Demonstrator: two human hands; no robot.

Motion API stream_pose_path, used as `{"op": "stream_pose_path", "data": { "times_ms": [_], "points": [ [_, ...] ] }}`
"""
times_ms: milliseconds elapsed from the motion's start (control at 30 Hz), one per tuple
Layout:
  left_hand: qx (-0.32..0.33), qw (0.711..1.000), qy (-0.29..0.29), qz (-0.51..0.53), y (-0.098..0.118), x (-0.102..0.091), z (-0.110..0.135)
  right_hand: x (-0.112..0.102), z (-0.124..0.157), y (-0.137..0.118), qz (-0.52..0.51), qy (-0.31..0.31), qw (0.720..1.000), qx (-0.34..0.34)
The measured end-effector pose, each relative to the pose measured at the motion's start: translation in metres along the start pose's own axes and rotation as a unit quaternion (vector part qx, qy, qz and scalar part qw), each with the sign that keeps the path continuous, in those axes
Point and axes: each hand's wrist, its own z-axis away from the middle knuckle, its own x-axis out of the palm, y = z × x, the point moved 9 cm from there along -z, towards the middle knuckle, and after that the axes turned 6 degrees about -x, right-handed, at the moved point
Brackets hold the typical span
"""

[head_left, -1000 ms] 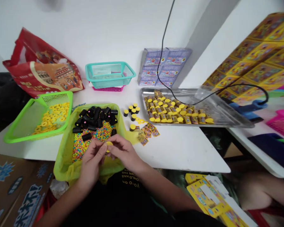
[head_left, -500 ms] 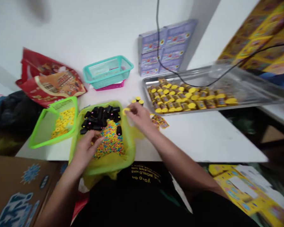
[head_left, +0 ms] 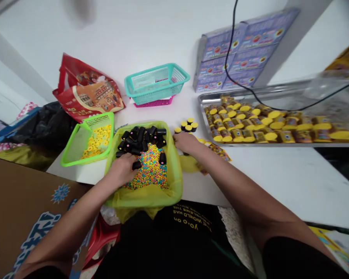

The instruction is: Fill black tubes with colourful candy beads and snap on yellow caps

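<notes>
A white table (head_left: pixel 264 174) carries a long silver metal tray (head_left: pixel 279 145) at far right and, nearer on the left, a rectangular yellow-green plastic basket (head_left: pixel 178 178) lined with thin yellow film. Well apart from each other, the left hand (head_left: pixel 122 170) curls inside the basket at the near edge of its heap of short black cylinders (head_left: pixel 141 135), and the right hand (head_left: pixel 187 142) bends down beside small upright black cylinders with round yellow caps (head_left: pixel 189 127), just right of the basket; whether either hand is clamped on anything cannot be told. Tiny multicoloured beads (head_left: pixel 149 170) fill the basket's near part.
</notes>
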Motion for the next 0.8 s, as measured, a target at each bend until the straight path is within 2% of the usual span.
{"op": "stream_pose_path", "data": {
  "times_ms": [100, 200, 333, 400, 500, 567, 667, 733, 800],
  "points": [
    [0.038, 0.999, -0.021, -0.007, 0.014, 0.006, 0.000, -0.005, 0.003, 0.000, 0.014, 0.010, 1.000, 0.004],
    [0.082, 0.996, -0.038, -0.015, 0.028, 0.015, -0.001, -0.020, 0.015, 0.008, 0.031, 0.046, 0.998, 0.016],
    [0.126, 0.988, -0.084, -0.028, 0.045, 0.031, -0.001, -0.043, 0.044, 0.039, 0.070, 0.079, 0.991, 0.083],
    [0.127, 0.987, -0.091, -0.039, 0.050, 0.035, -0.002, -0.043, 0.056, 0.054, 0.090, 0.063, 0.987, 0.113],
    [0.116, 0.988, -0.094, -0.035, 0.052, 0.035, -0.006, -0.026, 0.062, 0.064, 0.108, 0.020, 0.987, 0.115],
    [0.114, 0.989, -0.095, 0.010, 0.050, 0.033, -0.009, -0.010, 0.058, 0.064, 0.116, 0.003, 0.987, 0.107],
    [0.103, 0.980, -0.075, 0.155, 0.042, 0.026, -0.014, 0.007, 0.047, 0.064, 0.122, -0.006, 0.987, 0.101],
    [0.071, 0.958, -0.060, 0.270, 0.032, 0.023, -0.014, 0.013, 0.040, 0.066, 0.124, -0.004, 0.987, 0.105],
    [0.032, 0.919, -0.057, 0.388, 0.022, 0.023, -0.011, 0.016, 0.035, 0.068, 0.125, 0.002, 0.986, 0.107]
  ]
}}
